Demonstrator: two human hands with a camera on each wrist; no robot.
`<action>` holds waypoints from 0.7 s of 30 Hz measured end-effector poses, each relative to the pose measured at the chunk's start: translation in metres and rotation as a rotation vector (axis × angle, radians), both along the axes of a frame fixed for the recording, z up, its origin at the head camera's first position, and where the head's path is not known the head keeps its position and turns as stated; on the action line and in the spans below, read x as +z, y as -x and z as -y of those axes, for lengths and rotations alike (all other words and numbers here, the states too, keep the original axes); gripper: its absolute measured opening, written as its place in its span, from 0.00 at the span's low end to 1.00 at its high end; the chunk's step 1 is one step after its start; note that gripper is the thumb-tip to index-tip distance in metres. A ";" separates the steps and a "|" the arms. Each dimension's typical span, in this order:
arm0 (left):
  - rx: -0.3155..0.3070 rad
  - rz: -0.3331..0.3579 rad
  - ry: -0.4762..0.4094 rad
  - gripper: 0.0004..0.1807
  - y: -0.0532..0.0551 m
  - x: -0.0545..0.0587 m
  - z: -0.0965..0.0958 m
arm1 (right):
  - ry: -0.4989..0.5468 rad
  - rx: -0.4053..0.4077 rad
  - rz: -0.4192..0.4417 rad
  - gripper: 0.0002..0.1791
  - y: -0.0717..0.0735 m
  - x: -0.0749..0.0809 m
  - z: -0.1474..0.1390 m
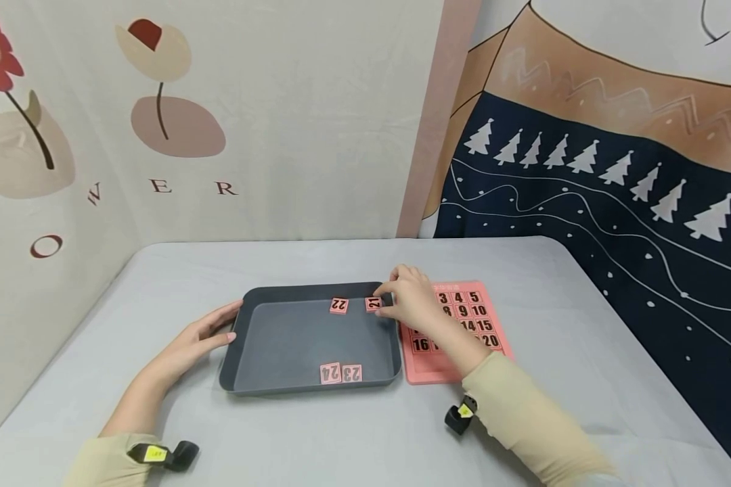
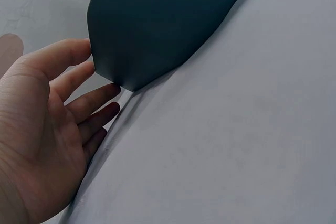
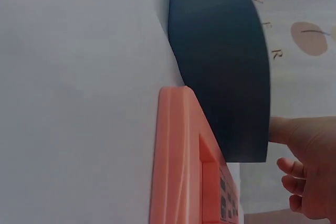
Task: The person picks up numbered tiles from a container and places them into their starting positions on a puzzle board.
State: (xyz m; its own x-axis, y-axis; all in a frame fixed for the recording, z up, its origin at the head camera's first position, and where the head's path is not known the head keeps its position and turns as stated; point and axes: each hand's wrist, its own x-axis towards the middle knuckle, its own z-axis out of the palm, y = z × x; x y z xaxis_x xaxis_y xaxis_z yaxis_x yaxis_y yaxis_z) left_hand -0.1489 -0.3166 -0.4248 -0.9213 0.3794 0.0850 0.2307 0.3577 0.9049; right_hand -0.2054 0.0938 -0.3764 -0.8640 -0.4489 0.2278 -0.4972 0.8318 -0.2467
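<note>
A dark grey tray point(image 1: 307, 338) lies on the white table. My left hand point(image 1: 204, 335) touches its left end with loosely extended fingers; the left wrist view shows fingertips point(image 2: 107, 109) at the tray's outer side. Over the tray's far right corner, my right hand point(image 1: 411, 297) pinches a pink number tile 21 point(image 1: 373, 304) between thumb and forefinger. Tile 22 point(image 1: 339, 306) lies to its left. Paler-looking tiles 24 point(image 1: 330, 373) and 23 point(image 1: 352, 373) sit along the near side. In the right wrist view the tray wall hides the fingertips of the right hand point(image 3: 310, 166).
A pink number board point(image 1: 435, 373) lies right beside the tray, partly under the right forearm. Its visible tiles carry printed numbers up to 20. Printed cloth point(image 1: 317, 122) hangs behind the table, and a dark blue cloth point(image 1: 560, 203) hangs at the right.
</note>
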 end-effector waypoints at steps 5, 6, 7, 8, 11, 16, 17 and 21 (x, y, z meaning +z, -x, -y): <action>-0.005 -0.004 -0.005 0.33 0.000 0.000 0.000 | -0.091 -0.070 0.052 0.18 0.010 -0.003 0.008; -0.006 -0.005 -0.005 0.32 0.000 0.000 0.000 | -0.101 -0.083 0.063 0.18 0.011 -0.003 0.010; -0.006 -0.005 -0.005 0.33 0.000 0.000 0.000 | -0.110 -0.093 0.074 0.19 0.012 -0.003 0.011; -0.006 -0.005 -0.005 0.33 0.000 0.000 0.000 | -0.118 -0.104 0.085 0.19 0.013 -0.003 0.012; -0.007 -0.004 -0.005 0.33 0.000 0.000 0.000 | -0.131 -0.132 0.115 0.19 0.014 -0.002 0.014; -0.006 -0.004 -0.002 0.33 0.000 0.000 -0.001 | -0.157 -0.170 0.144 0.16 0.017 -0.003 0.017; -0.006 -0.005 -0.002 0.33 0.000 0.000 -0.001 | -0.161 -0.176 0.148 0.16 0.017 -0.003 0.018; -0.008 -0.009 -0.005 0.32 0.001 -0.001 0.000 | -0.166 -0.193 0.162 0.14 0.017 -0.004 0.021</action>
